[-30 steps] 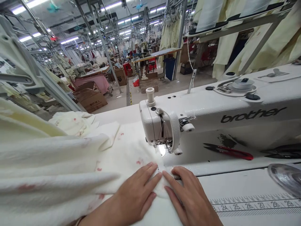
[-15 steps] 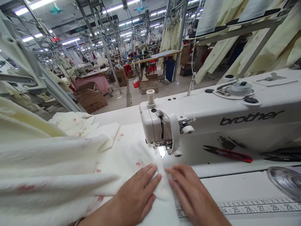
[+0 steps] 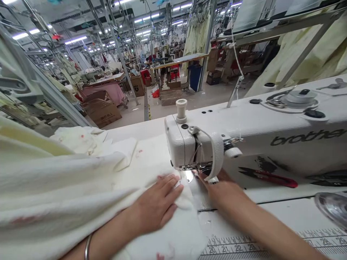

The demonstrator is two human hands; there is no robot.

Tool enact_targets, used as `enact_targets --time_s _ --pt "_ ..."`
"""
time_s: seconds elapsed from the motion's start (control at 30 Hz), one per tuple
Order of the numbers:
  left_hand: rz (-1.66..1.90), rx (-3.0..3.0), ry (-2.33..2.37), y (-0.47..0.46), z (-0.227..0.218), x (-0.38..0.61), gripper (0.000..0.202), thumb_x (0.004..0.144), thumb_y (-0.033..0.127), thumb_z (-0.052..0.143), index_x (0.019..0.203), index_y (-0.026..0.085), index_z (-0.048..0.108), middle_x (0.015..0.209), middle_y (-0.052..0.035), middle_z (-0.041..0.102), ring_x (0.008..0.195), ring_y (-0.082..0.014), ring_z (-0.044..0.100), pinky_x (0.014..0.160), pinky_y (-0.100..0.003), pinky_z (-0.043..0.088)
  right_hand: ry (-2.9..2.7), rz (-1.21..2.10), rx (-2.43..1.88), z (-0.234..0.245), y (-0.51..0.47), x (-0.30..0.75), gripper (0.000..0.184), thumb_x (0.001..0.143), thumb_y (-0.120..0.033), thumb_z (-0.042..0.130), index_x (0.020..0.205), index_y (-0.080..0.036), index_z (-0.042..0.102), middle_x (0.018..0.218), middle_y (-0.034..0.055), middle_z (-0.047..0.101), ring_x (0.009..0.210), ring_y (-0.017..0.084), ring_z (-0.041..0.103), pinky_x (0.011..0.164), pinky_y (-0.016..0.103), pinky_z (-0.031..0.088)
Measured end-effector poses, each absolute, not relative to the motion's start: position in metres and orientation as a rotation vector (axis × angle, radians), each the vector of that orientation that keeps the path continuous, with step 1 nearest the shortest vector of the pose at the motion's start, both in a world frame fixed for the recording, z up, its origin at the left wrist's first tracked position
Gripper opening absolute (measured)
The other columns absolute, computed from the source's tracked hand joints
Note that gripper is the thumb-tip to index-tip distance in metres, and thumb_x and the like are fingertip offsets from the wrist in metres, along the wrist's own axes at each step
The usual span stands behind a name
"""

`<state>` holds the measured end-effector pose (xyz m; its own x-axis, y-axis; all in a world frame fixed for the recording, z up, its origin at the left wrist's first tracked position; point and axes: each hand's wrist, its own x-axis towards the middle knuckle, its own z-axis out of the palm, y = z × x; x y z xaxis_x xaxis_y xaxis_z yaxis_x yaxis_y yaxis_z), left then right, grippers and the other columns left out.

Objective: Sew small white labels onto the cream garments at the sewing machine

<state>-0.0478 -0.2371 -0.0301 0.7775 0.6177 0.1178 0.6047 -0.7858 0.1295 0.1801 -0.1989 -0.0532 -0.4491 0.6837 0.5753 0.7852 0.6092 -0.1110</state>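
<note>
My left hand (image 3: 157, 204) lies flat, fingers stretched forward, on a cream fabric (image 3: 114, 180) with small pink-red prints. Its fingertips rest just in front of the needle area of a white sewing machine (image 3: 177, 144). To the right of the needle, my right hand (image 3: 223, 191) reaches in under the machine head, off the fabric. Its fingertips are partly hidden behind the head and a white curved guard (image 3: 217, 155), so what they touch does not show. The fabric's edge runs forward beneath the machine's lit needle area.
Red-handled thread snips (image 3: 279, 178) lie on the machine bed at right, beside a dark-handled tool (image 3: 329, 177). A printed ruler scale (image 3: 238, 247) runs along the front table edge. Bunched fabric fills the left side. Cardboard boxes (image 3: 103, 112) stand on the floor beyond.
My right hand has left the fabric edge and moved forward under the machine head. My left hand has slid slightly forward and left on the fabric. The view has shifted a little.
</note>
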Motion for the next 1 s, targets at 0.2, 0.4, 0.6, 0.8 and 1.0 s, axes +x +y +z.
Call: enact_targets --time_s 0.2,0.4,0.6,0.8,1.0 --pt "0.257 2.859 1.001 -0.239 -0.033 -0.048 0.051 0.093 0.020 0.040 0.142 0.009 0.031 0.145 -0.0184 0.039 0.139 -0.0268 0.030 0.112 -0.048 0.036 -2.303 -0.277 -1.135 -0.063 -0.251 0.168 0.051 0.085 0.004 0.026 0.123 -0.009 0.057 0.116 0.0128 0.058 0.107 0.024 0.051 0.086 0.038 0.046" --pt "0.286 2.841 0.996 -0.235 -0.032 -0.048 0.051 0.093 0.020 0.041 0.142 0.010 0.031 0.144 -0.0180 0.040 0.138 -0.0265 0.032 0.111 -0.047 0.037 -2.295 -0.235 -1.160 -0.073 -0.245 0.166 0.055 0.082 0.008 0.026 0.123 -0.012 0.057 0.117 0.0103 0.058 0.110 0.023 0.049 0.088 0.039 0.045" --pt "0.299 2.824 1.023 -0.233 -0.032 -0.048 0.050 0.093 0.021 0.041 0.141 0.012 0.032 0.144 -0.0175 0.040 0.137 -0.0270 0.034 0.111 -0.048 0.037 -2.292 -0.248 -1.179 -0.070 -0.244 0.167 0.060 0.075 0.010 0.028 0.122 -0.013 0.058 0.118 0.0088 0.058 0.109 0.022 0.049 0.086 0.037 0.046" --pt "0.280 2.817 1.028 -0.232 -0.032 -0.048 0.050 0.092 0.020 0.041 0.141 0.012 0.033 0.144 -0.0166 0.040 0.136 -0.0263 0.034 0.111 -0.047 0.037 -2.307 -0.254 -1.198 -0.068 -0.244 0.165 0.064 0.072 0.011 0.028 0.124 -0.012 0.057 0.117 0.0088 0.058 0.108 0.024 0.050 0.086 0.038 0.045" --pt "0.295 2.828 1.014 -0.230 -0.030 -0.047 0.050 0.092 0.020 0.041 0.141 0.013 0.033 0.143 -0.0167 0.040 0.136 -0.0266 0.035 0.110 -0.047 0.038 -2.259 -0.249 -1.161 -0.066 -0.245 0.165 0.059 0.078 0.010 0.026 0.124 -0.012 0.056 0.120 0.0092 0.056 0.110 0.021 0.049 0.087 0.036 0.048"
